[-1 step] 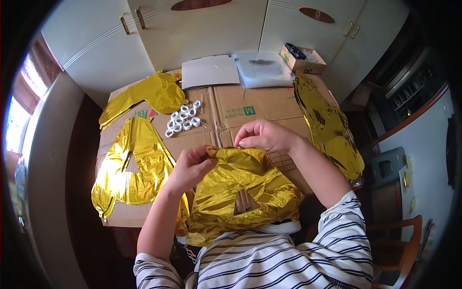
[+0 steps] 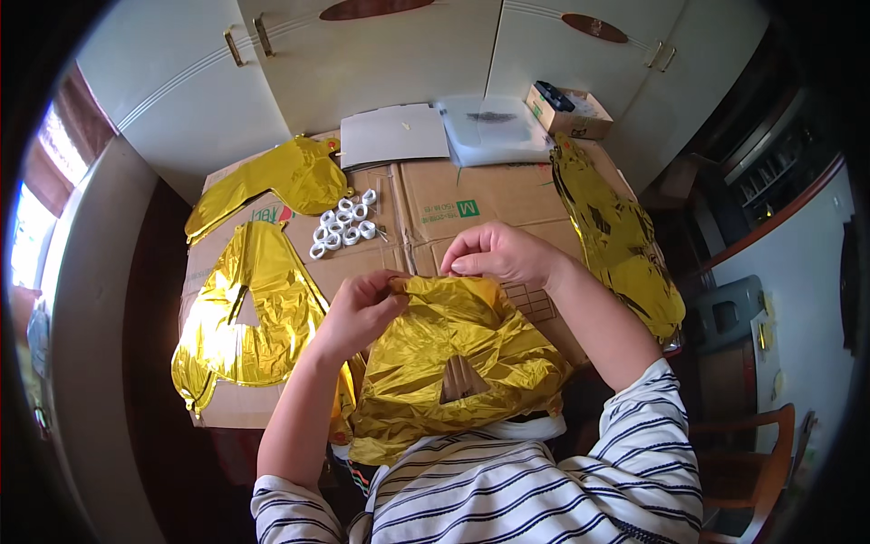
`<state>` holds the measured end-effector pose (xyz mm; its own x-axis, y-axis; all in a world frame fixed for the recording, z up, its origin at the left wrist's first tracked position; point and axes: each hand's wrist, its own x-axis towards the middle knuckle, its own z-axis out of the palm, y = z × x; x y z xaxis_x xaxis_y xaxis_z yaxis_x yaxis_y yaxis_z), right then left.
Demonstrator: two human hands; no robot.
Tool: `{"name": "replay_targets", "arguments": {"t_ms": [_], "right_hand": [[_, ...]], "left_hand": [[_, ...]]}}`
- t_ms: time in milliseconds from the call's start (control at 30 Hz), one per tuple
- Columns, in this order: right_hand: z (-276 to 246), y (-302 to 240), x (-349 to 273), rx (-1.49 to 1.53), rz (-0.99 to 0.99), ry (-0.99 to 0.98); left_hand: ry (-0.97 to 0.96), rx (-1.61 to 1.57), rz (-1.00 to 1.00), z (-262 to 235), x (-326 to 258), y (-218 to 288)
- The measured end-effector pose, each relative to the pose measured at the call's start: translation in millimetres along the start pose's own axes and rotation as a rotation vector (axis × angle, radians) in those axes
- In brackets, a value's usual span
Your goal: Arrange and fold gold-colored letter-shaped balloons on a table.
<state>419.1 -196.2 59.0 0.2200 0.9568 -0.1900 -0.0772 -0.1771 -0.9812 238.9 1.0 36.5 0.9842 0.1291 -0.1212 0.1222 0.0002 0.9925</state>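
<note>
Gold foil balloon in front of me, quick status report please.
Left hand and right hand both pinch top edge of gold foil balloon. Balloon flat, deflated, over cardboard boxes. Nothing blocking.

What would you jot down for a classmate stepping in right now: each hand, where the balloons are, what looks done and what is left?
Left hand and right hand both pinch the top edge of the flat gold foil balloon on the lap. Three more gold foil balloons lie flat on the cardboard table: left, upper left, right. White tape rolls sit mid-table. None is inflated; all four remain.
</note>
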Motion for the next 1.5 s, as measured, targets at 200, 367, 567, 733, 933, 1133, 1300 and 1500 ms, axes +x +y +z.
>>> {"name": "replay_targets", "arguments": {"t_ms": [200, 367, 567, 733, 933, 1133, 1300, 1500], "right_hand": [[-10, 3, -6, -0.021, 0.058, 0.011], [-7, 6, -5, -0.029, 0.049, -0.024], [-14, 9, -3, -0.031, 0.086, -0.057], [-18, 11, -3, 0.115, 0.016, 0.069], [-22, 3, -6, 0.165, 0.045, 0.141], [-18, -3, -10, -0.015, 0.07, 0.21], [-20, -2, -12, -0.162, 0.076, 0.244], [-9, -3, -12, -0.213, 0.014, 0.342]], "left_hand": [[-0.104, 0.162, 0.0, 5, 15, 10], [-0.163, 0.112, -0.015, 6, 17, 10], [-0.172, -0.053, 0.004, 3, 25, -2], [-0.223, -0.121, -0.058, 0, 31, -8], [-0.184, -0.101, -0.036, 0, 31, -9], [-0.137, -0.087, 0.008, -2, 32, -13], [-0.183, -0.109, 0.011, 0, 30, -7], [-0.225, -0.139, -0.042, -2, 27, -4]]}}
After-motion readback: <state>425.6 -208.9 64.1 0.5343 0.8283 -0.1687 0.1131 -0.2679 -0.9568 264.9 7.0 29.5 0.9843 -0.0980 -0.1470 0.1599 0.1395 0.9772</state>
